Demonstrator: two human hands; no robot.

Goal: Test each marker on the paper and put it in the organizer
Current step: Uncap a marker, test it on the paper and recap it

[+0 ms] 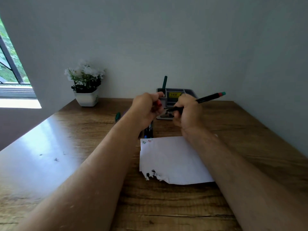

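Two hands are up above the desk [233,130], held close together in front of the organizer [176,94], and the step in hand looks like uncapping or recapping a marker. The right hand [188,112] has its fingers curled tight round a black marker [208,97], whose barrel slants up toward two o'clock and ends in a red band and a teal tip. The left hand [148,107] is curled too, and something small and red [159,103] shows at its fingers; I take it for the cap, though the view is too cramped to be sure.

Two small scribbles, one green and one red, sit at the paper's [171,157] eleven o'clock corner, so I judge two markers tested already. If the red piece is the cap, the next move calls for either bringing the nib down to the sheet at six o'clock from the hands, or pressing the cap home and carrying the marker to twelve o'clock, into a slot.

The organizer is grey, against the wall, with a yellow label and one green marker [165,83] standing upright in its left compartment. More markers [149,130] lie under the left wrist, just beyond the paper, and a green one [117,116] lies loose at ten o'clock from them. The sheet is white, torn and ink-stained at its near edge.
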